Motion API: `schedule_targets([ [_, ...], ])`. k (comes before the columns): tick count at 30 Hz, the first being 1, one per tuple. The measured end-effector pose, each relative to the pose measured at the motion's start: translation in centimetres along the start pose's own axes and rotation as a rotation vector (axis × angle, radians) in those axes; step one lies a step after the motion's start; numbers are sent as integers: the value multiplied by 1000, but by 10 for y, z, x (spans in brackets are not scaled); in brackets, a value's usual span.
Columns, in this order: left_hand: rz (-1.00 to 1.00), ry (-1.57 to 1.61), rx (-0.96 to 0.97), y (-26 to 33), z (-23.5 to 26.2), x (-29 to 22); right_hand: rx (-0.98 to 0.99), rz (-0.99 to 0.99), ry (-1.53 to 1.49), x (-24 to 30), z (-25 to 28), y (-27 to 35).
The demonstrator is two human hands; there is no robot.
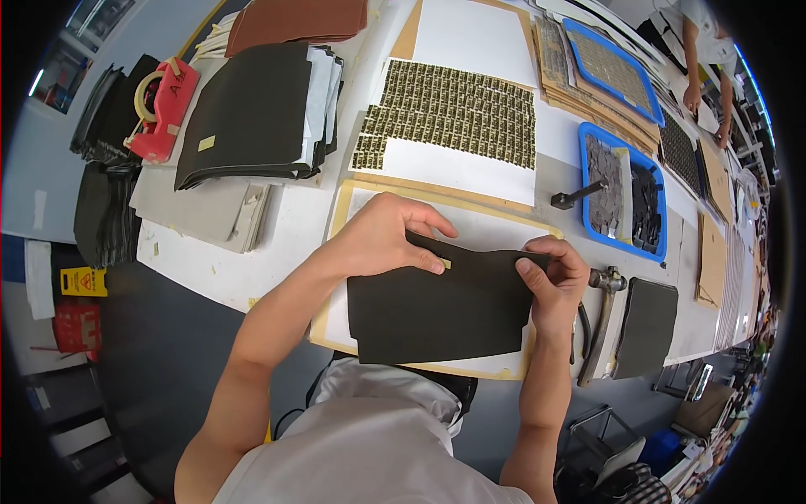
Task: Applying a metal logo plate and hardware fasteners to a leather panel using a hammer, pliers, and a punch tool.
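A black, leather-like sheet (pixel 437 315) is held by its far edge over a white board with yellow taped borders (pixel 550 235). My left hand (pixel 382 235) curls over that edge, its thumb lying on the sheet's face beside a small yellow label (pixel 446 264). The index finger arches past the edge. At the far right corner, my right hand (pixel 556 281) pinches the sheet, thumb on the near face and fingers behind. Between the two hands the edge sags slightly.
Beyond the board, many small dark-and-gold pieces (pixel 453 109) cover white paper. A blue tray (pixel 583 181) holds dark pieces, with a black upright tool (pixel 579 195) beside it. A hammer (pixel 606 311) and black sheets (pixel 646 328) lie right. Stacked black sheets (pixel 252 109) and a red tape dispenser (pixel 172 109) stand left.
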State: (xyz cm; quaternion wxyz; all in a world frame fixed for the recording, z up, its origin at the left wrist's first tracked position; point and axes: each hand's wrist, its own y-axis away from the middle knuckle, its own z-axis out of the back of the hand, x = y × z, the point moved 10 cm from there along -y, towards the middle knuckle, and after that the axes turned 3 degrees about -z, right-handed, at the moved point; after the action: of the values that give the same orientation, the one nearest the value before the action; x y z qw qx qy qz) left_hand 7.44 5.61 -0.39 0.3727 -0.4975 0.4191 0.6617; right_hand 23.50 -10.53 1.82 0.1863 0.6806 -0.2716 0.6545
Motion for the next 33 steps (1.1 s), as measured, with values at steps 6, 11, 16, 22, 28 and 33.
schedule_targets([
  [6,71,10,15,1,-3,6,13,7,-4,1,-2,1],
  [11,69,-24,-29,2,-1,11,20,21,-6,0,-2,1],
  [16,-79,-65,-23,-2,-3,-1,16,15,4,5,-1,2],
  [22,-232,-184,-29,0,-6,-17,50,-15,-32,1,-11,0],
  [28,-25,-165,-41,1,-2,0,92,8,-48,-2,-14,1],
  [33,-100,-83,-46,0,-5,-5,102,16,-60,1,-16,0],
])
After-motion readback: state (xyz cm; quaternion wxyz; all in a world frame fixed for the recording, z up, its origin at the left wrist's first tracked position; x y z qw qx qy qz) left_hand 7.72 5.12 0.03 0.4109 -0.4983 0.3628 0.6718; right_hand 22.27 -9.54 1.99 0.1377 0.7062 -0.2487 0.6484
